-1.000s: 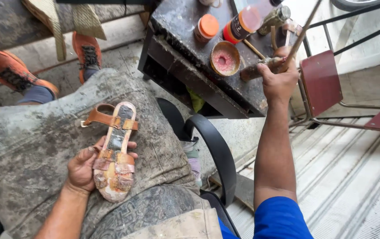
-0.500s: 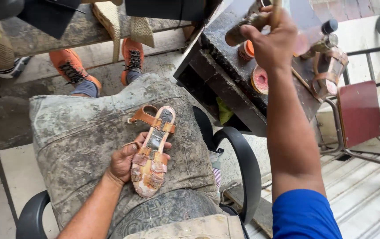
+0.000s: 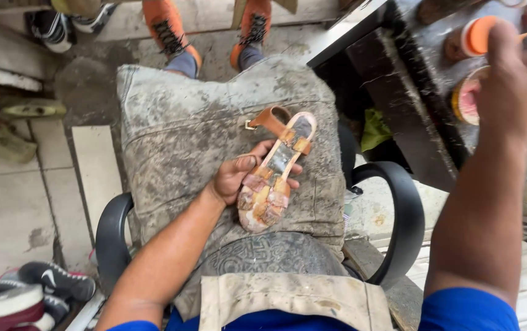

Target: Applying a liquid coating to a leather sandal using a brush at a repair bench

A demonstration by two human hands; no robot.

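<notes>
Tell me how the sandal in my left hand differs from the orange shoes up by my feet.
The sandal is open and strappy, tan with a worn, patchy sole; the orange shoes are closed, with dark laces. The sandal lies on the grey padded lap cover, held by the left hand; the orange shoes are worn on feet on the floor. The sandal is single; the shoes are a pair. Both are footwear in warm tones.

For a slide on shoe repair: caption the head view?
Left hand holds a worn sandal on a lap cloth; right hand reaches over the workbench.

Left hand [image 3: 234, 178] holds a sandal [image 3: 273, 178] on a grey cushion [image 3: 177, 129].
</notes>
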